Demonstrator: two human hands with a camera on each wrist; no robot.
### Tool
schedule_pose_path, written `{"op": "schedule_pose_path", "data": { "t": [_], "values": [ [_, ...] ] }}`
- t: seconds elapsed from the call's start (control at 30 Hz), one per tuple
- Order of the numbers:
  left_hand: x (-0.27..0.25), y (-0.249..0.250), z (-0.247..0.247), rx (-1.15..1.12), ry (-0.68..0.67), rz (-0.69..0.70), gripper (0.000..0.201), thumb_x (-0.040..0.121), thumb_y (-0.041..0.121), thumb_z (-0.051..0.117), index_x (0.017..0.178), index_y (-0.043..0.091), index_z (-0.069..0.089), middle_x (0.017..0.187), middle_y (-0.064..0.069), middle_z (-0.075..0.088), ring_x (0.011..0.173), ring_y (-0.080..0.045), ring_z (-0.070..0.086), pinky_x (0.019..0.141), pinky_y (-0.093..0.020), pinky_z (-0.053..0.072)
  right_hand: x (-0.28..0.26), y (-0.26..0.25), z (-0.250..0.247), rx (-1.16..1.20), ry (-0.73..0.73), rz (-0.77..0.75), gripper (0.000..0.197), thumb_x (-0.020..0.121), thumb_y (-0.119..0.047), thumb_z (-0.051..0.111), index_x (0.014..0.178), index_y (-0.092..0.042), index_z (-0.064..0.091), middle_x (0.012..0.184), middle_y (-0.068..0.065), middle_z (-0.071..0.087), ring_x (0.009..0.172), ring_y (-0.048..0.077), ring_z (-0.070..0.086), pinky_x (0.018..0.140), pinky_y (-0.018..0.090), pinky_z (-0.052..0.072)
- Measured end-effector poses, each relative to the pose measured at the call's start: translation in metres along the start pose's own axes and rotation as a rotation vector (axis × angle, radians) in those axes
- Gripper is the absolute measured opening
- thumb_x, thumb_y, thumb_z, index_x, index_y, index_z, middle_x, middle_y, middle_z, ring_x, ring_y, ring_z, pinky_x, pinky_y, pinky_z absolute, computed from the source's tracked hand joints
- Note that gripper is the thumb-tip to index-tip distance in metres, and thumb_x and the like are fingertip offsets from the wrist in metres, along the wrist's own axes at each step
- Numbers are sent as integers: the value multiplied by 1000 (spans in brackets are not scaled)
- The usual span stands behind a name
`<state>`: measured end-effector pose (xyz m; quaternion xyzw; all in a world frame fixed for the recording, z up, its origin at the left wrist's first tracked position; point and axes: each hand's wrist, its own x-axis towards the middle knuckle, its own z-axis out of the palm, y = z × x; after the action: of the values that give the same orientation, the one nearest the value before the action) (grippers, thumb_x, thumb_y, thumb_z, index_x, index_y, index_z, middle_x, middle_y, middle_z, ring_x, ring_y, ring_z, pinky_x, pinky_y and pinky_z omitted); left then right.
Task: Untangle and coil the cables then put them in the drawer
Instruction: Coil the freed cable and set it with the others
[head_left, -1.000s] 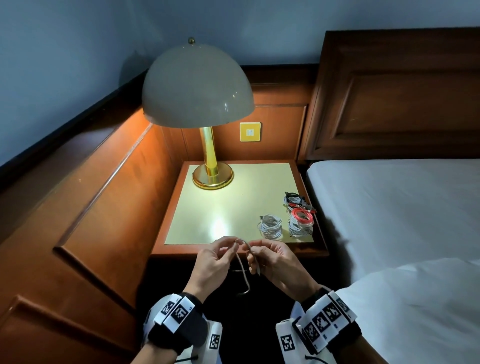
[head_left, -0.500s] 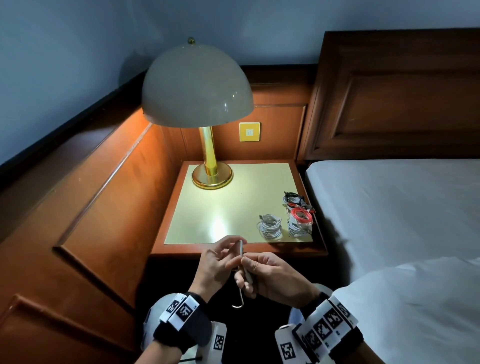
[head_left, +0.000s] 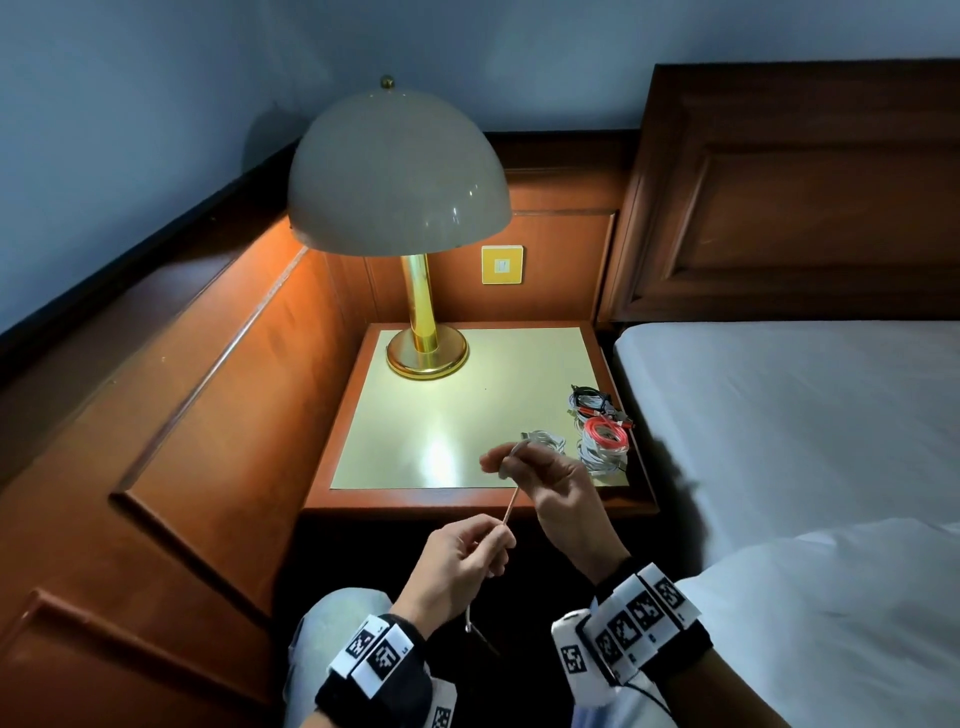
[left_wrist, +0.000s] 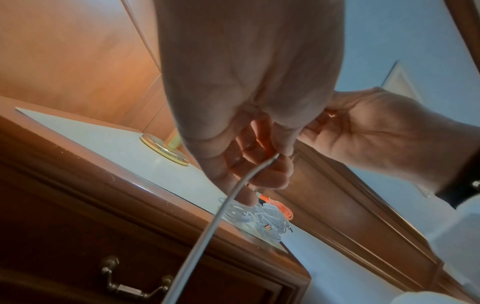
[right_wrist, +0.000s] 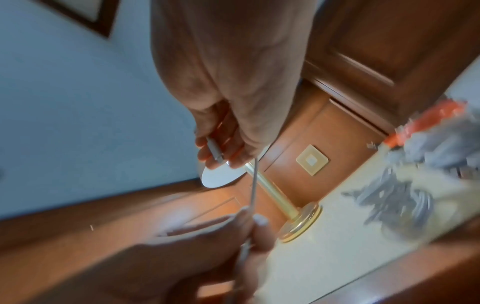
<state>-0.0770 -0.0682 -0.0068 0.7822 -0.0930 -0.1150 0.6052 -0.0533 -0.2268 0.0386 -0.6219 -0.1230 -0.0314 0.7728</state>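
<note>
Hands draw a white cable (head_left: 510, 508) taut in front of the nightstand (head_left: 467, 501).
Since a second ago they have parted: right hand (head_left: 545, 475) pinches the plug end, left hand (head_left: 462, 564) pinches lower — straightened, ready for coiling.

2 hands (head_left: 550, 483), 1 lamp (head_left: 400, 171)

A second ago both hands were close together just in front of the worktop's front edge, working a small loop of the white cable (head_left: 510, 505). Now they have drawn apart. The right hand (head_left: 550, 480) has risen over the front edge of the worktop (head_left: 415, 431), pinching the cable's plug end. The left hand (head_left: 460, 564) has dropped lower and nearer the body, pinching the cable, which runs straight between them.
</note>
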Motion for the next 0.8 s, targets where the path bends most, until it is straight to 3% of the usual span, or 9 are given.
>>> {"op": "schedule_pose_path", "data": {
  "t": [0.13, 0.23, 0.33, 0.43, 0.53, 0.67, 0.8],
  "values": [
    [-3, 0, -5, 109, 27, 34, 18, 100, 21, 60, 87, 22, 72, 66, 10, 61, 61, -5, 55, 63, -23, 48, 6, 13, -16, -507, -98, -166, 17, 94, 5, 61, 100, -4, 73, 98, -2, 76, 99, 11, 71, 91, 28, 56],
    [-2, 8, -10, 289, 107, 175, 12, 98, 21, 64, 89, 20, 74, 69, 16, 65, 63, 1, 57, 62, -12, 40, 3, 27, -22, -726, -233, -202, 17, 90, 4, 59, 94, -9, 69, 90, -4, 71, 86, 9, 66, 80, 34, 56],
    [1, 14, -21, 361, 183, 250, 6, 94, 22, 70, 90, 19, 75, 76, 13, 70, 70, -1, 63, 64, -11, 42, -4, 32, -23, -641, -266, -25, 15, 92, -3, 53, 85, -10, 65, 81, -11, 65, 79, 6, 60, 77, 30, 51],
    [4, 18, -29, 387, 196, 315, 3, 89, 17, 76, 87, 17, 73, 76, 12, 70, 72, -6, 65, 66, -13, 46, -10, 31, -21, -582, -291, 145, 20, 97, -13, 52, 83, -8, 65, 80, -6, 66, 79, 6, 60, 77, 29, 49],
    [5, 21, -31, 374, 168, 361, 7, 87, 6, 77, 87, 11, 72, 77, 12, 70, 75, -2, 66, 69, -7, 45, -15, 24, -17, -361, -308, 274, 25, 92, -19, 48, 81, -5, 66, 77, -3, 64, 75, 7, 56, 76, 19, 43],
    [9, 21, -33, 338, 158, 340, 7, 87, 5, 75, 87, 11, 72, 80, 9, 71, 76, -6, 67, 70, -11, 47, -17, 24, -13, -189, -317, 364, 30, 91, -14, 44, 88, 5, 67, 77, 4, 64, 77, 17, 54, 78, 29, 41],
    [11, 23, -33, 258, 134, 295, 7, 90, 7, 73, 87, 13, 71, 79, 6, 70, 73, -8, 66, 70, -13, 47, -17, 22, -11, 44, -331, 470, 27, 92, -15, 46, 90, -7, 71, 82, 14, 63, 80, 22, 56, 79, 27, 44]
  ]
}}
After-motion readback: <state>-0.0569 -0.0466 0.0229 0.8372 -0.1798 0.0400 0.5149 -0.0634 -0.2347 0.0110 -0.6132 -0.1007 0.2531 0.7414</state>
